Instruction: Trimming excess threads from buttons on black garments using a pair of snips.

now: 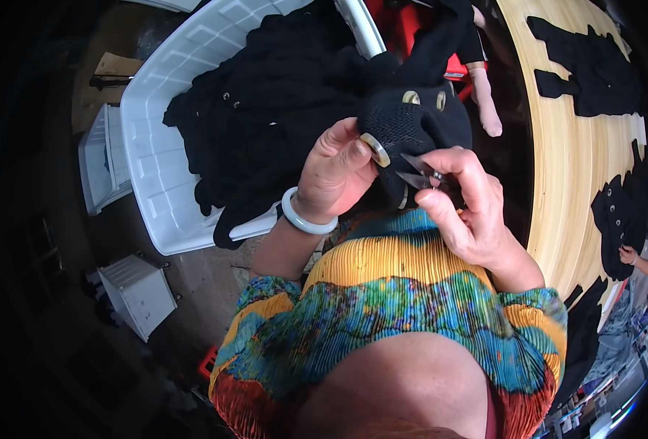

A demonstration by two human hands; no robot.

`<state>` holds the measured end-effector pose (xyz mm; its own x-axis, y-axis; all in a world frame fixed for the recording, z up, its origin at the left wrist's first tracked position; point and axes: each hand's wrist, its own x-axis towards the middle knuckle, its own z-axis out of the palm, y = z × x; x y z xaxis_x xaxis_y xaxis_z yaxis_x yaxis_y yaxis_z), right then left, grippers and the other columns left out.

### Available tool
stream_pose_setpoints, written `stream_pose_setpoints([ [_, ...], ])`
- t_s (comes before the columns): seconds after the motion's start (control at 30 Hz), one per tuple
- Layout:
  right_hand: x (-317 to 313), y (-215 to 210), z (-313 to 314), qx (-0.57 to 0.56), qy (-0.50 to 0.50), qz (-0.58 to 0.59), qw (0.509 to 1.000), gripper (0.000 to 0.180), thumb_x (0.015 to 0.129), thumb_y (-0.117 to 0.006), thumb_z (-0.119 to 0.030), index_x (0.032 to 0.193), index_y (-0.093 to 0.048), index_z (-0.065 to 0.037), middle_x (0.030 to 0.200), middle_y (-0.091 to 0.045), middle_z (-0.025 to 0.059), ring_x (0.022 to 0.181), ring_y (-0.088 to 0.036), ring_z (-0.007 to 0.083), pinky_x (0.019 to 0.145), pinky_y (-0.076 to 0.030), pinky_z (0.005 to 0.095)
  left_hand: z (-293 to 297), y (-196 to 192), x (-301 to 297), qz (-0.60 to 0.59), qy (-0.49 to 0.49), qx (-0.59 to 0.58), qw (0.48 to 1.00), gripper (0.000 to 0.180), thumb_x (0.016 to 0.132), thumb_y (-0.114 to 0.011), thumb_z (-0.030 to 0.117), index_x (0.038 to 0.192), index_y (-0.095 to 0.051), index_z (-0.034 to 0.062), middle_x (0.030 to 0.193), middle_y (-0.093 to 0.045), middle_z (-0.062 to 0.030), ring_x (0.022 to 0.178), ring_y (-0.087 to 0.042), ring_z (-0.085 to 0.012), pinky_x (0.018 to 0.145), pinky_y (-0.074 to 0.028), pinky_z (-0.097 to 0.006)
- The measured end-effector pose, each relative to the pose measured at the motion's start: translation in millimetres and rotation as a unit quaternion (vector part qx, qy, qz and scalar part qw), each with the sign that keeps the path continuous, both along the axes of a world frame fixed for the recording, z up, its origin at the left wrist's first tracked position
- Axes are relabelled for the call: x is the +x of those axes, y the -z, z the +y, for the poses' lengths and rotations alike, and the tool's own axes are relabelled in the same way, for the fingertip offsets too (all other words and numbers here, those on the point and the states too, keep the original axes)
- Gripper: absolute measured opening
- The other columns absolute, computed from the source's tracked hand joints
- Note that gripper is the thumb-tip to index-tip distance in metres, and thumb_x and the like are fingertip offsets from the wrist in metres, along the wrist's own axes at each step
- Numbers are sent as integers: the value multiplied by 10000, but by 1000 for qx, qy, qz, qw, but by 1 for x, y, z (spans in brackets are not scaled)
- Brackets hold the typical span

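My left hand [331,175] pinches a large pale button [376,150] on a black knit garment [393,121]. The garment hangs in front of my body, and more of its pale buttons show on the cloth farther off. In my right hand [477,208] is a pair of small thread snips [415,162], held between thumb and fingers. Their two pointed blades are spread apart and aim left, close to the pinched button. Whether a thread lies between the blades is too small to tell.
A white plastic bin [140,154] heaped with black garments [265,110] stands ahead to the left. On the right runs a wooden table [558,168] with black garments [594,69] laid out. Another person's hand [629,254] touches one; someone's pink-socked foot [486,102] shows beyond.
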<state>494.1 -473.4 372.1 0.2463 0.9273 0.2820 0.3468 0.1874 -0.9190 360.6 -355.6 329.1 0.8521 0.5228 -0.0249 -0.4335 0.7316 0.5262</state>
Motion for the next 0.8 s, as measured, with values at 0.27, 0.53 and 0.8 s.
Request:
stream_pose_setpoints([
  [0.27, -3, 6, 2, -30, 47, 9, 998, 231, 745, -625, -124, 900, -525, 15, 700, -521, 77, 540, -528, 135, 478, -418, 222, -1, 2, 0, -18, 13, -10, 1000, 276, 821, -522, 82, 1092, -535, 127, 1046, -572, -48, 969, -534, -156, 896, -403, -332],
  [0.53, -4, 3, 6, -15, 57, -37, 998, 233, 738, -633, -125, 893, -528, 14, 710, -532, 85, 570, -550, 157, 503, -440, 245, -2, 5, 0, -16, 4, 6, 1000, 294, 818, -522, 74, 1107, -522, 125, 1072, -558, -60, 987, -528, -177, 901, -401, -356],
  [0.8, -5, 6, 7, -18, 68, -55, 996, 226, 736, -634, -129, 880, -527, 9, 706, -537, 87, 565, -557, 172, 499, -438, 247, -3, 7, 0, -20, 7, 16, 1000, 273, 835, -498, 83, 1103, -524, 132, 1060, -561, -53, 965, -537, -173, 869, -427, -356],
])
